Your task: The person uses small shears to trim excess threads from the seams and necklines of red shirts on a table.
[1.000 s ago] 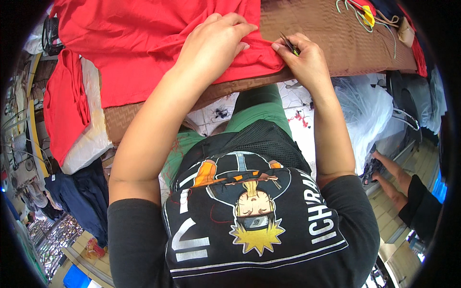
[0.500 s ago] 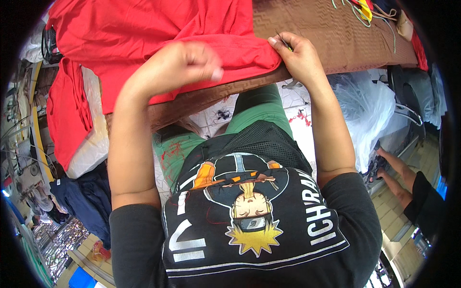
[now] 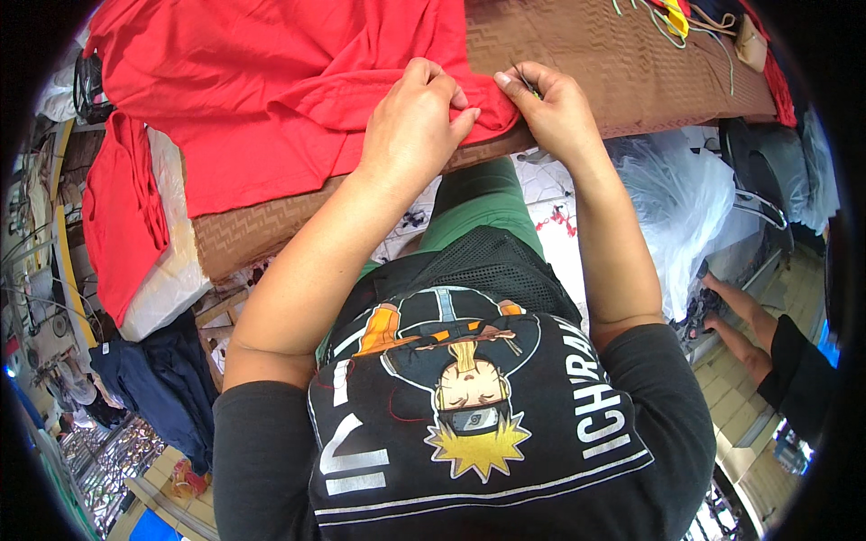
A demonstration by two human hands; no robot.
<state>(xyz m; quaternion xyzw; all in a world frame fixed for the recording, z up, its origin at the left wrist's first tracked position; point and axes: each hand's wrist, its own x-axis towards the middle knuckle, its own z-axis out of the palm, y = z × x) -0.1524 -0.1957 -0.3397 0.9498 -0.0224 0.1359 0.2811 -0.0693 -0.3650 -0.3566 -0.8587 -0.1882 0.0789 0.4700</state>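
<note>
At red fabric's (image 3: 257, 113) right end, pinching it in right hand (image 3: 555, 108). Over it, holding left hand (image 3: 413, 124) curled; cannot tell whether gripping.

The left hand (image 3: 417, 122), blurred farther left half a second earlier, moved right over the red cloth (image 3: 244, 135), nearer the right hand (image 3: 557, 106).

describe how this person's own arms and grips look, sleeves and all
Short charcoal-black fabric sleeves end near the elbows. Below them, both forearms are bare. The left grip and right grip are ungloved, and no watch or bracelet shows.
</note>
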